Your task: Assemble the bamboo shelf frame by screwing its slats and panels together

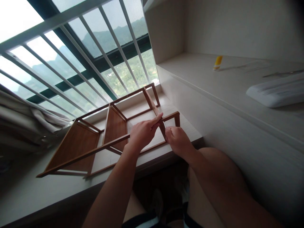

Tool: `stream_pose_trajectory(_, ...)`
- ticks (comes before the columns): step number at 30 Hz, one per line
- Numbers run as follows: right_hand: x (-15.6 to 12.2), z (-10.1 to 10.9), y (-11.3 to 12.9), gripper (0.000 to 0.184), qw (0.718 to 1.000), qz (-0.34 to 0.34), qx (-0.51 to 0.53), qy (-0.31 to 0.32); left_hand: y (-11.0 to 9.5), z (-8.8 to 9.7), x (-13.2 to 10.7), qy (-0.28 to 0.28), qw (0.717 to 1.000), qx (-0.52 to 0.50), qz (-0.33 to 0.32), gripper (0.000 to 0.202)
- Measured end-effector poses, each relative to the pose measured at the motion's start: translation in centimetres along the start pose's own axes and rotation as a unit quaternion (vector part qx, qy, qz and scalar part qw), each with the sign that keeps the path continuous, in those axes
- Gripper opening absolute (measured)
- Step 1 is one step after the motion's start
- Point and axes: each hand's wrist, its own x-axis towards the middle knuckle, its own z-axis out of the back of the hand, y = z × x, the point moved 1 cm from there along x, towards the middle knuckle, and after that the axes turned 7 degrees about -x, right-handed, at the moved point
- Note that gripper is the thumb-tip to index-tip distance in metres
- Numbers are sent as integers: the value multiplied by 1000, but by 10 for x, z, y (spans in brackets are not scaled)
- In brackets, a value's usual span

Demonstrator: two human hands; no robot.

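Left hand [143, 132] gripping — wooden rack [116, 126] beneath.

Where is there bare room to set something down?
Bare: the near-left end of the windowsill, bordered by the curtain and wooden rack; the left end of the side shelf, up to the yellow item. Crowded: mid-sill, where the rack sits and the left hand and right hand are at its crossbar.

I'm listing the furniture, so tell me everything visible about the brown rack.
The brown rack looks wooden, with slim rails and flat panels. Apparently on its side, it lies on the pale ledge by the barred window. The left hand rests on its right-hand part; the right hand holds what seems a slim metallic tool there.
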Motion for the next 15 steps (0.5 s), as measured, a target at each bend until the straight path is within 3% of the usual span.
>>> stream_pose_trajectory(3,0,5,3,32,983,31,-179,-20,1,-1,0,-1,1000,1,2,48)
stream_pose_trajectory(7,2,7,2,33,981,37,-191,-15,1,-1,1,-2,1000,3,-3,48)
stream_pose_trajectory(9,3,5,0,35,991,23,-131,-20,1,-1,0,-1,1000,4,-4,48)
stream_pose_trajectory(12,4,-2,-3,35,997,-24,68,-2,0,0,0,-2,1000,4,-3,47)
stream_pose_trajectory(15,3,-11,-4,31,948,-101,301,34,0,0,0,-1,1000,3,0,47)
